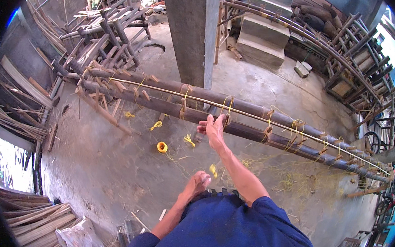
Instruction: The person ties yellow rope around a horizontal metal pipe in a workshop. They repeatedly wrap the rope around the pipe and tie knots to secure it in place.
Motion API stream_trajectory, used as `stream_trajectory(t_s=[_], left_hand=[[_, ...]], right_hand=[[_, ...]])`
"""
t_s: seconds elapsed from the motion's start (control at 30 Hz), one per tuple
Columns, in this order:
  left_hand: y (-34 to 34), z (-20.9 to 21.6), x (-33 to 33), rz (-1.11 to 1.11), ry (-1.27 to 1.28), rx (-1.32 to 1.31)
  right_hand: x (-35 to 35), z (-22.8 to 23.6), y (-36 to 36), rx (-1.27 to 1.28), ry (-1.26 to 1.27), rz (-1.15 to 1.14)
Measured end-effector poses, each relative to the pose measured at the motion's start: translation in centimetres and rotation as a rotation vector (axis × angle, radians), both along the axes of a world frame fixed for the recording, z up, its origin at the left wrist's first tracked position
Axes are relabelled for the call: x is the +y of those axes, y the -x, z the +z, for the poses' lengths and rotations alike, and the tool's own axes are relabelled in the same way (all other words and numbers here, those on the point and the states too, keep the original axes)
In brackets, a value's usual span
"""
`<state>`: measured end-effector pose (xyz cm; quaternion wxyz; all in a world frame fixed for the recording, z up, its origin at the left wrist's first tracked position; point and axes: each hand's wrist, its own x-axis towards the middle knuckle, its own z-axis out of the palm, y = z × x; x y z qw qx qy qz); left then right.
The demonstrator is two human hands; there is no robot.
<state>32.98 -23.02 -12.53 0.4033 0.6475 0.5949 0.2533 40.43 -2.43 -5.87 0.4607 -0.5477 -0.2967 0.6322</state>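
Two long dark bamboo poles (247,133) run side by side across the scene, resting on wooden supports. A thin pale strip (254,114) lies lengthwise between them, with yellow string loops (228,102) tied around at intervals. My right hand (213,131) reaches forward to the near pole, fingers apart, beside one string loop; whether the fingertips touch the pole I cannot tell. My left hand (198,181) is near my body with its fingers curled in, and anything inside them is hidden. Next to it shows a yellow string bundle (213,170).
A yellow string roll (162,147) and another yellow bundle (188,140) are beyond my left hand. Loose string tangles (290,179) spread below the poles at right. A concrete pillar (190,34) stands behind the poles. Wooden slats (43,223) are piled at lower left.
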Motion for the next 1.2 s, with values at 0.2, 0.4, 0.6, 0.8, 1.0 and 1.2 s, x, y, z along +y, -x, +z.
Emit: stream_trajectory(t_s=[0.2, 0.4, 0.6, 0.8, 1.0, 1.2], left_hand=[[2.4, -3.9, -0.7, -0.234, 0.070, -0.019], [5.4, -3.3, -0.4, -0.313, 0.082, 0.057], [7.3, -4.0, -0.5, -0.217, 0.144, 0.070], [6.2, -2.0, 0.6, -0.297, 0.225, 0.133], [3.6, -4.2, 1.5, -0.441, 0.229, 0.158], [-0.5, -4.6, 1.6, -0.487, 0.137, 0.126]], right_hand=[[2.4, 1.7, 1.5, -0.017, -0.132, -0.016], [9.1, 6.4, -5.2, 0.312, 0.021, -0.024], [8.4, 5.9, -10.7, 0.461, 0.121, -0.429], [2.2, 0.0, -14.7, 0.937, 0.152, -0.338], [1.0, 1.3, -10.1, 0.848, 0.075, -0.235], [8.7, 2.4, -9.6, 0.851, 0.093, -0.435]])
